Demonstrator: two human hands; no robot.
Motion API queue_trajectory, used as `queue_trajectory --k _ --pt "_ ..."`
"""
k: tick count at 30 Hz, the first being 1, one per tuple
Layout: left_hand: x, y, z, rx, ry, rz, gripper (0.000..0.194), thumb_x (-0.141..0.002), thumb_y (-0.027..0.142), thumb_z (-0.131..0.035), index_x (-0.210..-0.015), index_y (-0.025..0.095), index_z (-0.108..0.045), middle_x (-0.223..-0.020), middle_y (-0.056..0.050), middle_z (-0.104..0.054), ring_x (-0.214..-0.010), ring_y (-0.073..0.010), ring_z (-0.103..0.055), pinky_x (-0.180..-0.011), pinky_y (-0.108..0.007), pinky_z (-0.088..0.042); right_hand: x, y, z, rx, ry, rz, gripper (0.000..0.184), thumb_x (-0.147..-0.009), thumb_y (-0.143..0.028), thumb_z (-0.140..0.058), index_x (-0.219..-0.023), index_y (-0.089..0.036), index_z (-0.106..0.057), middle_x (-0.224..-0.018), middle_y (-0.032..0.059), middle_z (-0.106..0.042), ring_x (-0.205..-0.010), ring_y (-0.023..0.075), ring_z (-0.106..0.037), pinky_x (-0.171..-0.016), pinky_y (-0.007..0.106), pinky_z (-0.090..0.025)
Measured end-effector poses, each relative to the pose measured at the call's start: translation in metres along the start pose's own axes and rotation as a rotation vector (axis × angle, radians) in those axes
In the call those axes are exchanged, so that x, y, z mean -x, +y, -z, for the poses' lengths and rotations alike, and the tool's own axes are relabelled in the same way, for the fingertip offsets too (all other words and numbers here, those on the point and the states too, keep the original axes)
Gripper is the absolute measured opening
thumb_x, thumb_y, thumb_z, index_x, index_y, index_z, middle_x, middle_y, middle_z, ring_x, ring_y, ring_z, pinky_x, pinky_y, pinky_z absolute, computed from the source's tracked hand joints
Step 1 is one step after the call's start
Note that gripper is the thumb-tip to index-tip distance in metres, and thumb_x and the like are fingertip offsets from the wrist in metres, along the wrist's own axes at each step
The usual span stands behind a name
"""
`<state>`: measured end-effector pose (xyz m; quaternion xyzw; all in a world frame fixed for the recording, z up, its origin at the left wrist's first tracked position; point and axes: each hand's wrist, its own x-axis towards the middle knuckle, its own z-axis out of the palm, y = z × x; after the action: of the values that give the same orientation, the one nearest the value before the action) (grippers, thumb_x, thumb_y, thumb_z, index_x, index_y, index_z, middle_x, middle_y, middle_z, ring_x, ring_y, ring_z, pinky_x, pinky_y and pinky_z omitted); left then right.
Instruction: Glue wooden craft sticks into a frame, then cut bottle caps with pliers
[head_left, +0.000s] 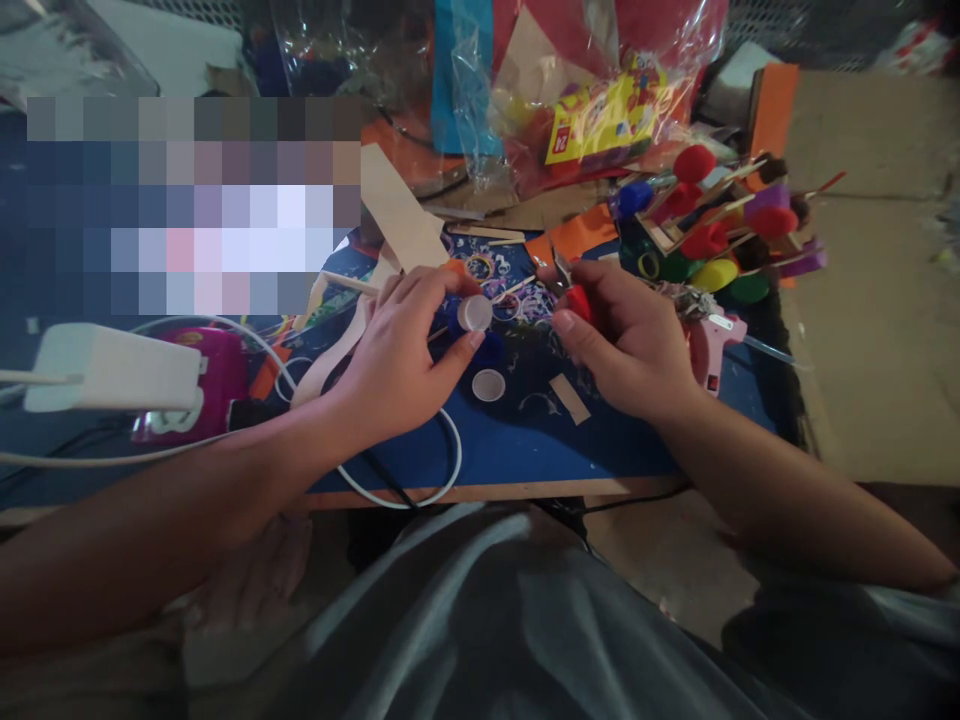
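My left hand pinches a small round cap between thumb and fingers. Its whitish face points up, and some blue shows at its side. My right hand is closed around red-handled pliers, whose metal jaws point up and away from me. On the blue tabletop just below the cap lies a whitish round lid. A short flat piece of wooden stick rests to its right. Thin shredded scraps are strewn between and beyond my hands.
A pink glue gun lies right of my right hand. Behind it are stick frames with colourful caps. Plastic bags and a yellow pack fill the back. A white charger and a looped white cable occupy the left and front.
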<state>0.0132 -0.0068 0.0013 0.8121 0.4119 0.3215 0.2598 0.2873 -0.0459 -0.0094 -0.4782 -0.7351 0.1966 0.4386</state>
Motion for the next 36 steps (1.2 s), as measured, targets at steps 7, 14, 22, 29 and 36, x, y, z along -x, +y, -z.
queue_trajectory --k 7,14,22,29,36 --pt "0.001 -0.01 -0.002 -0.069 0.053 -0.052 0.033 -0.102 0.023 -0.068 -0.134 0.029 -0.067 -0.144 -0.012 -0.074 -0.135 -0.0422 -0.059 -0.127 -0.068 -0.038 -0.001 0.004 0.001 0.032 0.004 0.025 0.044 -0.108 -0.048 -0.077 -0.144 -0.023 -0.076 -0.135 0.0127 -0.085 -0.122 0.0343 -0.083 -0.106 0.051 -0.072" --pt "0.001 -0.01 0.004 -0.139 0.003 -0.026 0.035 -0.097 0.025 -0.071 -0.132 0.028 -0.064 -0.143 -0.015 -0.069 -0.139 -0.0465 -0.057 -0.126 -0.071 -0.037 -0.001 0.005 -0.002 0.043 0.015 0.032 0.043 -0.105 -0.039 -0.08 -0.144 -0.021 -0.077 -0.135 0.0122 -0.087 -0.122 0.0339 -0.084 -0.108 0.051 -0.072" --pt "0.0 -0.014 0.0 -0.19 0.009 -0.049 0.03 -0.095 0.019 -0.067 -0.123 0.027 -0.06 -0.129 -0.016 -0.069 -0.127 -0.0421 -0.06 -0.112 -0.068 -0.049 0.001 0.009 -0.003 0.074 0.001 0.056 0.045 -0.104 -0.04 -0.081 -0.145 -0.021 -0.076 -0.137 0.0132 -0.086 -0.125 0.0352 -0.084 -0.109 0.052 -0.072" --pt "-0.002 0.007 0.006 -0.239 -0.084 -0.009 0.022 -0.105 0.026 -0.056 -0.126 0.021 -0.061 -0.133 -0.017 -0.072 -0.131 -0.0376 -0.063 -0.115 -0.06 -0.05 0.0 0.005 -0.001 0.062 -0.021 0.021 0.047 -0.104 -0.041 -0.081 -0.145 -0.021 -0.077 -0.138 0.013 -0.086 -0.127 0.0372 -0.084 -0.109 0.054 -0.071" --pt "0.001 0.015 0.009 -0.099 -0.27 -0.281 0.028 -0.101 0.038 -0.069 -0.121 0.02 -0.077 -0.137 -0.017 -0.072 -0.132 -0.0387 -0.065 -0.116 -0.062 -0.05 0.001 0.008 -0.002 0.047 -0.008 0.016 0.047 -0.103 -0.045 -0.082 -0.143 -0.021 -0.078 -0.137 0.0127 -0.086 -0.125 0.0373 -0.084 -0.108 0.054 -0.072"
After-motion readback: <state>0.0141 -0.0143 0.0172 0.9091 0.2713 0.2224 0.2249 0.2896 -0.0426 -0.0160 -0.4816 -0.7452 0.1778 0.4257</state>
